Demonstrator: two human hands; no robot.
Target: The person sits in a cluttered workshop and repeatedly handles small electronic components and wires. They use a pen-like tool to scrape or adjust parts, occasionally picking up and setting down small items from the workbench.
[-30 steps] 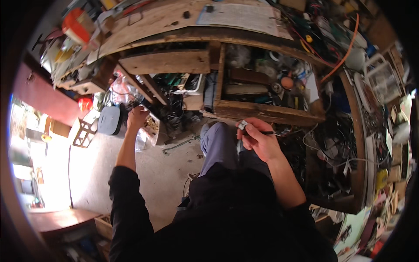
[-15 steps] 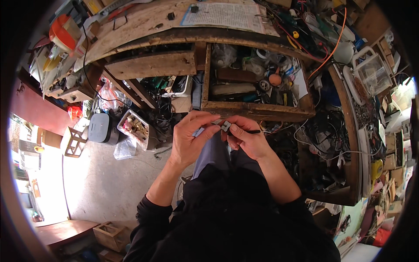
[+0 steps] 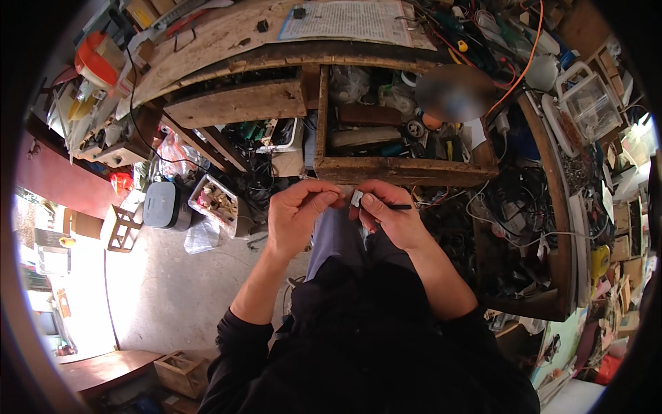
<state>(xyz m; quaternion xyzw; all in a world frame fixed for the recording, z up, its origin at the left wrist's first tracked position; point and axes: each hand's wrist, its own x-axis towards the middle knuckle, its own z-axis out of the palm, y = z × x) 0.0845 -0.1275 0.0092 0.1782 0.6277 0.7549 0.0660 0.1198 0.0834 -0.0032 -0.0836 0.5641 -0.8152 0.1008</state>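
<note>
Above my lap, in front of the open wooden drawer (image 3: 407, 169), both hands are close together. Between thumb and fingers, my right hand (image 3: 394, 219) pinches a small grey metal-looking part (image 3: 356, 198). A thin black stick-like tool (image 3: 399, 207) also pokes out of that hand, pointing right; its other end is hidden. My left hand (image 3: 295, 215) is just left of the part, thumb and forefinger pressed together, with a slight gap to it. Whatever sits in that pinch, if anything, is too small to make out.
The drawer holds bags, a brown case (image 3: 369, 114) and tools; a blurred patch covers its far right. Above it is the workbench top with a printed sheet (image 3: 345, 22). Tangled cables (image 3: 514, 210) lie at right. A carton (image 3: 219, 207) and dark bin (image 3: 165, 205) stand left.
My left fingers have drawn back a little from the grey part, opening a gap between the hands. The part has turned slightly in my right hand. A blurred patch now covers part of the drawer.
</note>
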